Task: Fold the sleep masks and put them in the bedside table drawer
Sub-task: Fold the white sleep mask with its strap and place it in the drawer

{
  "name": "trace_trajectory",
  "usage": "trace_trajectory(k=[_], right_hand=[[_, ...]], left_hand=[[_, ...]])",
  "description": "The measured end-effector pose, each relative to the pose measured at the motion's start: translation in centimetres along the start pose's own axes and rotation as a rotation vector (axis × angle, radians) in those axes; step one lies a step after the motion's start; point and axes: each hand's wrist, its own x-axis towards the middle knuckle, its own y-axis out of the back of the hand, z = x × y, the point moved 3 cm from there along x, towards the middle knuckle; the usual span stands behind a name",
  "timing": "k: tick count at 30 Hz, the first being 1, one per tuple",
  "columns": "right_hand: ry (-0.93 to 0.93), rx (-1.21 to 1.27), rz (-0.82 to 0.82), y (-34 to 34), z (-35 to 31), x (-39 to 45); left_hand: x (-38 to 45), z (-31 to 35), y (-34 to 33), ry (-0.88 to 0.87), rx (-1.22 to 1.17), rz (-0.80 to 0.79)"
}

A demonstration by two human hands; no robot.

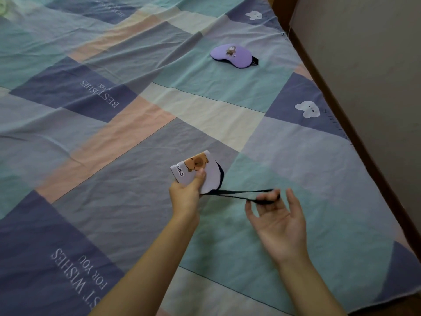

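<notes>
A white sleep mask (200,166) with an orange cartoon animal and dark backing is folded in half above the bed. My left hand (188,192) pinches it by its lower edge, thumb on the front. Its black elastic strap (239,194) stretches to the right, where my right hand (276,216) holds the loop between thumb and fingers, palm turned up. A purple sleep mask (231,56) with a small cartoon print lies flat and unfolded on the bed farther back, its black strap end poking out at the right. No drawer is in view.
The bed is covered by a wrinkled patchwork sheet (114,137) in teal, blue, pink and cream. Its right edge (355,142) runs diagonally beside a dark wooden frame and a beige wall (364,65). Something pale green (3,8) shows at the top left corner.
</notes>
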Motion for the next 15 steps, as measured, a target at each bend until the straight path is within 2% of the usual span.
trace_trajectory(k=[2,3,4,7,8,9,10,12,14,15], right_hand=[[0.040,-0.044,-0.041,-0.1,-0.7,0.8],[0.055,-0.218,-0.026,0.1,-0.9,1.2],[0.074,-0.482,-0.011,0.5,-0.8,1.4],[0.169,-1.572,-0.046,1.9,-0.8,2.0],[0.144,-1.780,-0.077,2.2,-0.8,1.9],[0.082,-1.798,-0.111,2.4,-1.0,1.7],[0.015,-1.653,-0.142,2.5,-1.1,1.4],[-0.095,-1.034,-0.147,1.7,-1.2,0.2],[-0.114,-0.425,-0.134,1.0,-1.1,-0.3],[-0.083,-0.255,-0.121,0.9,-1.0,-0.3]], left_hand=[[-0.9,-0.8,-0.1,0.028,0.012,-0.064],[-1.5,-1.2,-0.2,0.039,0.004,-0.093],[-2.0,-1.4,-0.4,0.050,-0.017,-0.112],[-2.2,-1.3,-0.5,0.058,-0.116,-0.094],[-1.9,-1.0,-0.5,0.051,-0.141,-0.072],[-1.5,-0.8,-0.4,0.042,-0.161,-0.051],[-1.1,-0.5,-0.3,0.039,-0.178,-0.033],[-0.6,-0.4,-0.1,0.051,-0.204,0.002],[-0.5,-0.6,0.0,0.062,-0.198,0.016],[-0.6,-0.8,-0.1,0.063,-0.185,0.006]])
